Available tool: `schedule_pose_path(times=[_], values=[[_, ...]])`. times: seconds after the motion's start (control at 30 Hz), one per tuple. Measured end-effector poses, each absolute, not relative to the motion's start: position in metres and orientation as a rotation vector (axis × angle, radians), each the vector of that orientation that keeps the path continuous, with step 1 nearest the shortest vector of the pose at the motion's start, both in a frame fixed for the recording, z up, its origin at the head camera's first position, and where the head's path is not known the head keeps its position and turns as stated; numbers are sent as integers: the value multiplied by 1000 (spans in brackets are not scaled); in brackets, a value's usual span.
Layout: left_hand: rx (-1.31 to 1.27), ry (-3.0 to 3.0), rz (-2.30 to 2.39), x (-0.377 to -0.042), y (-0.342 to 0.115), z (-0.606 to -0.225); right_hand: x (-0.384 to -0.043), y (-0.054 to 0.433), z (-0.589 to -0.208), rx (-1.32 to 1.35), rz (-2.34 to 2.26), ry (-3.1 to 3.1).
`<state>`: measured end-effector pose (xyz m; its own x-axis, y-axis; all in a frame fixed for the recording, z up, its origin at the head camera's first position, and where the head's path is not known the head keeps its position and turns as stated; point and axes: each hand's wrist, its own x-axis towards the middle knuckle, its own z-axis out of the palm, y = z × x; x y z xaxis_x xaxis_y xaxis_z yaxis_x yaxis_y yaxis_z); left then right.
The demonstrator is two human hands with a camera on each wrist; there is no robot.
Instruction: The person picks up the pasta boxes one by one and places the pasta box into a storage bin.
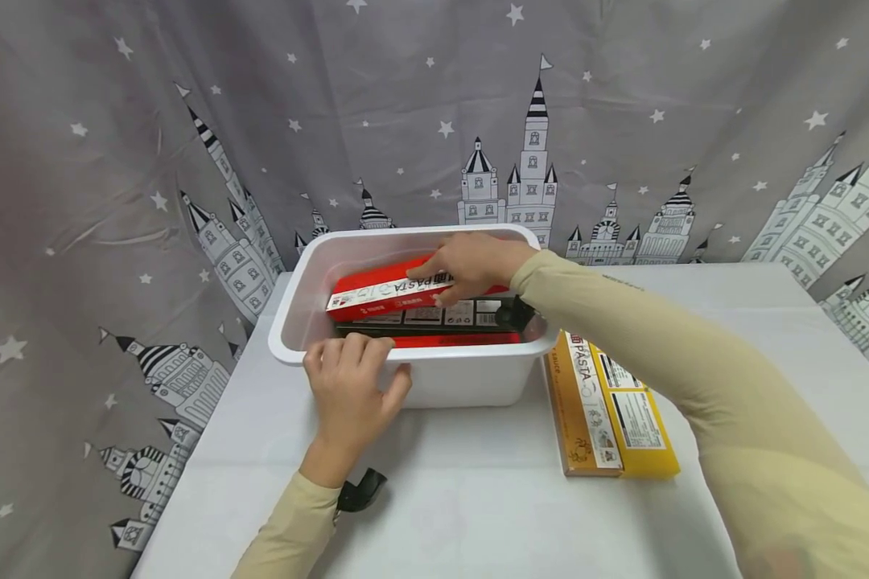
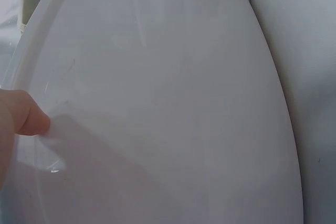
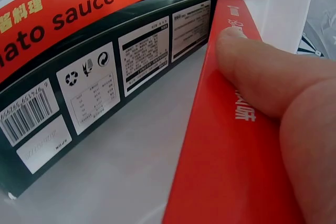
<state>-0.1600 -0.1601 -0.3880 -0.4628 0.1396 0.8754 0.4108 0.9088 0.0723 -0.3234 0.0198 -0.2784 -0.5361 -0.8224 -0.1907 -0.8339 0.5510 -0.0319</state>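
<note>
A white plastic bin stands on the table with pasta boxes inside. My right hand reaches into it and grips a red pasta box, which sits tilted at the far side. In the right wrist view, the thumb presses on a red side of this box. Beside it lies a dark green box, label side showing. Another red box, printed "tomato sauce", is along the near wall. My left hand holds the bin's near rim, its thumb against the outer wall.
Orange and yellow pasta packaging lies on the white table, right of the bin, below my right forearm. A grey curtain with castles and stars hangs behind the table and along its left side.
</note>
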Motion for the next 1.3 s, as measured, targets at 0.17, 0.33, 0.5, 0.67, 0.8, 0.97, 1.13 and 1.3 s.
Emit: schedule_pose_path(times=[0.17, 0.33, 0.5, 0.67, 0.8, 0.97, 1.13, 1.3], values=[[-395, -2044, -336, -160, -160, -388, -325, 18, -282, -1365, 97, 2598], [-395, -2050, -341, -161, -160, -389, -325, 19, -283, -1346, 87, 2592], [-393, -2047, -339, -161, -160, -388, -327, 19, -286, -1326, 66, 2595], [-390, -2041, -330, -161, -160, -388, -328, 19, -291, -1219, 8, 2601], [-389, -2038, -326, -160, -161, -387, -328, 18, -294, -1178, -17, 2595], [-390, -2038, -328, -160, -161, -388, -330, 19, -295, -1184, 1, 2624], [-393, -2037, -330, -161, -161, -388, -331, 18, -294, -1192, 62, 2664], [-394, -2036, -327, -161, -161, -388, -332, 18, -295, -1191, 80, 2660]])
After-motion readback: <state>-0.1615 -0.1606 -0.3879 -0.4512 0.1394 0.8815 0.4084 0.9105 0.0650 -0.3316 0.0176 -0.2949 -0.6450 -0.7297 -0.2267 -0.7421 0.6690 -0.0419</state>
